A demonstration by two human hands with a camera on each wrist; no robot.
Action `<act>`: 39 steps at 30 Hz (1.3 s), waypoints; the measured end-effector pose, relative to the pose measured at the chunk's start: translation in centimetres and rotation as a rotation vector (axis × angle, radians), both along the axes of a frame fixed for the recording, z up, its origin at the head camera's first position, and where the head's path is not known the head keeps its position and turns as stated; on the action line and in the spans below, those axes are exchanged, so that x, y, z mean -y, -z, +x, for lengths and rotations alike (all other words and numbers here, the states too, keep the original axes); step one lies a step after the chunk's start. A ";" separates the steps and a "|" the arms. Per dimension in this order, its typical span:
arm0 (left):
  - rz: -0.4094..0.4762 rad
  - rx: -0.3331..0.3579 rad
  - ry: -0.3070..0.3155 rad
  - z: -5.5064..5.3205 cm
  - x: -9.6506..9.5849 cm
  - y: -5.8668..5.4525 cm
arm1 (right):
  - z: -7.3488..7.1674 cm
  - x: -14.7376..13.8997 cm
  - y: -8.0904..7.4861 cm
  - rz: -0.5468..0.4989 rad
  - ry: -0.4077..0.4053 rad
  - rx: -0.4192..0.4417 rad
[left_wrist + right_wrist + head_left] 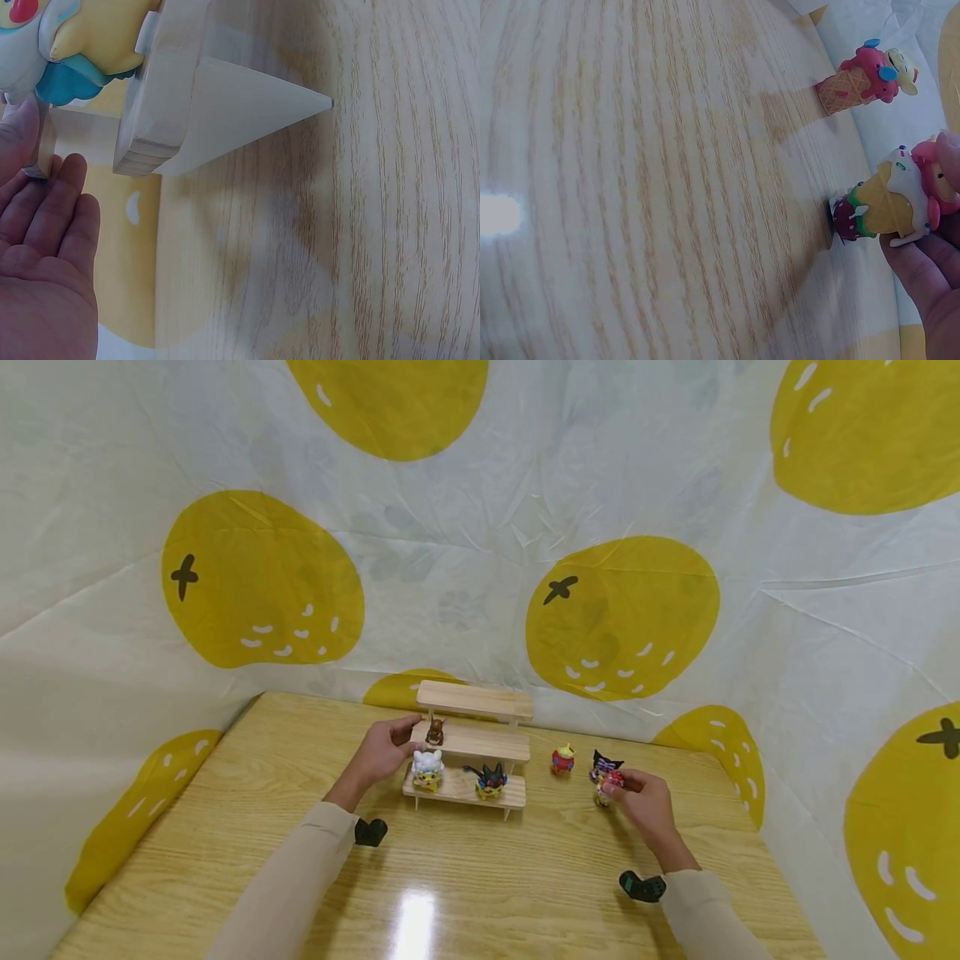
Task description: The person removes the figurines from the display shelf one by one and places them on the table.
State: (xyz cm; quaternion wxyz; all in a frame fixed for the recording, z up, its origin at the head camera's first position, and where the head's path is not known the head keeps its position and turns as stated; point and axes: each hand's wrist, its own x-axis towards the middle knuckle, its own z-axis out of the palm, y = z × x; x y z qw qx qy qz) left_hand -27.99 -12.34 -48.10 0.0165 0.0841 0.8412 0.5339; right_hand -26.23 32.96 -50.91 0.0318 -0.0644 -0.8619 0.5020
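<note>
My left hand (381, 750) is at the left end of a three-tier wooden display stand (474, 700), its thumb and fingers around the middle shelf's end. A brown figurine (435, 732) sits on that shelf. On the bottom shelf are a white-hooded yellow figurine (427, 770) and a black-eared yellow figurine (491, 782). At the right, my right hand (649, 806) pinches a pink-topped ice-cream-cone figurine (891, 196) by its head. Close behind it is a black-and-purple figurine (606, 763), partly covered.
A red figurine with a pale yellow top (563, 760) stands on the wooden table (525, 877), right of the stand. White cloth (465, 577) printed with big yellow fruit surrounds the table's back and sides. A bright reflection lies near the front.
</note>
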 end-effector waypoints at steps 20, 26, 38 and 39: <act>-0.009 0.003 0.000 0.0 -0.2 -0.4 | 0.4 -0.4 -0.1 -0.015 -0.017 -0.014; -0.010 0.013 -0.009 0.1 -0.1 -0.2 | 0.7 -0.4 0.0 -0.006 -0.017 -0.014; -0.018 0.020 -0.014 0.1 0.0 -0.1 | 1.0 -0.5 0.5 0.027 0.052 -0.038; -0.016 0.022 -0.014 0.1 0.0 -0.1 | 1.0 -0.5 0.5 0.027 0.044 -0.037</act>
